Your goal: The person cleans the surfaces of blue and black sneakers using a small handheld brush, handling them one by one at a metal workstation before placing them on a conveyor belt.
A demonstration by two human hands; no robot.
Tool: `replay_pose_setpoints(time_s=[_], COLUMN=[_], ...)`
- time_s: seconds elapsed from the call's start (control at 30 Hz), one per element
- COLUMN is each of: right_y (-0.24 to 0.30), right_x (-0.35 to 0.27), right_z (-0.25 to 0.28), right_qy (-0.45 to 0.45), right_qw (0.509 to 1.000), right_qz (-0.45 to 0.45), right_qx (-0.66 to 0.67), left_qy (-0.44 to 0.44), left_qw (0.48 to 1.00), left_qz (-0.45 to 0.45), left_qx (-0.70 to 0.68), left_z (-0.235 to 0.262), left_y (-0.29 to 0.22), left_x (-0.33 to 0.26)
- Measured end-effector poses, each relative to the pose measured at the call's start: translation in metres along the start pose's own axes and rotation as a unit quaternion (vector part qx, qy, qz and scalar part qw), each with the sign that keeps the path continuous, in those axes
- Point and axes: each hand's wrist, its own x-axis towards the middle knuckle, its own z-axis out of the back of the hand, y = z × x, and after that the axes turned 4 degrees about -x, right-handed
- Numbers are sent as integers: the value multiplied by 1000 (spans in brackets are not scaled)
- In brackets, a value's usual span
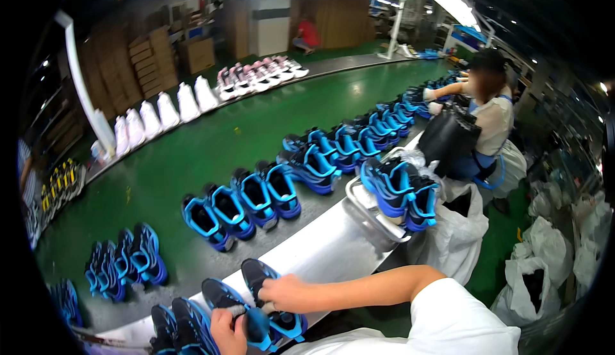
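Observation:
My right hand (287, 293) reaches over a black and blue sneaker (257, 272), its fingers closed at the shoe's opening. Close beside it, my left hand (228, 330) is closed on a dark blue rounded piece (258, 327), which may be an insole; blur hides its exact kind. Another sneaker (219, 293) of the same sort stands just left of the first, behind my left hand. A further pair (186, 320) sits to the left of that. All of them rest on the shiny metal ledge (307, 246) in front of me.
Beyond the ledge runs a green conveyor (192, 143) with rows of blue and black sneakers (240, 201). White shoes (168, 111) line its far side. A pair of sneakers (394, 188) sits on a metal rack at right. A co-worker (490, 111) stands beyond, near white sacks (458, 233).

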Motion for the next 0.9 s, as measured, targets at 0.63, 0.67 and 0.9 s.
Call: replay_pose_setpoints(time_s=[0.63,0.67,0.9], right_y=[-12,-19,-12], right_x=[7,10,8], right_z=[26,23,22], right_qy=[44,71,66], right_qw=[990,980,990], right_qz=[64,94,35], right_qx=[121,162,123], left_qy=[-88,-8,46], left_qw=[985,940,708], left_qz=[20,164,394], left_qx=[-147,-298,-584], left_z=[-19,-28,-62], left_y=[-29,-38,-46], left_x=[-26,-31,-28])
